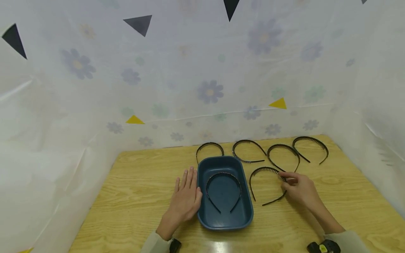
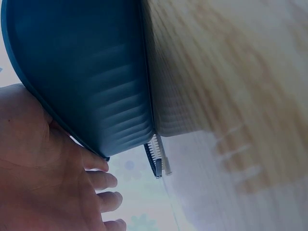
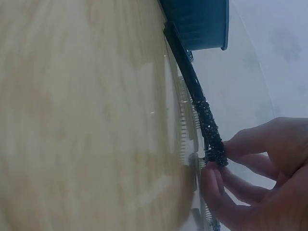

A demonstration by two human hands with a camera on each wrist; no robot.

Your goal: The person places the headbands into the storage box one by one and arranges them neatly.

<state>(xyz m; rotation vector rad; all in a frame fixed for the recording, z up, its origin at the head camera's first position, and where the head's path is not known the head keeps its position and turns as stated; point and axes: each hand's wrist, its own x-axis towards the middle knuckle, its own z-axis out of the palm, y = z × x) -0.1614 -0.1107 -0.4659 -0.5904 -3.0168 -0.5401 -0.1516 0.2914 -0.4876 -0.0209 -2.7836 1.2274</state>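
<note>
My right hand [image 1: 299, 188] pinches a black toothed headband [image 1: 253, 182] by its right side, just right of the tray. In the right wrist view the thumb and fingers meet on the glittery part of this headband [image 3: 204, 115]. My left hand [image 1: 186, 196] lies along the left wall of a blue plastic tray [image 1: 225, 225], its fingers straight and its thumb side at the rim. In the left wrist view, the palm and fingers of the left hand [image 2: 53, 173] show beside the tray wall [image 2: 91, 82]. Inside the tray lies another black headband [image 1: 223, 173].
Behind the tray and to its right lie more black headbands: one [image 1: 210, 143] partly hidden by the tray, another [image 1: 246, 141], a third [image 1: 281, 145] close to the right hand, and one [image 1: 310, 137] farthest right. A flower-patterned sheet [image 1: 190, 88] hangs behind the wooden table [image 1: 142, 182].
</note>
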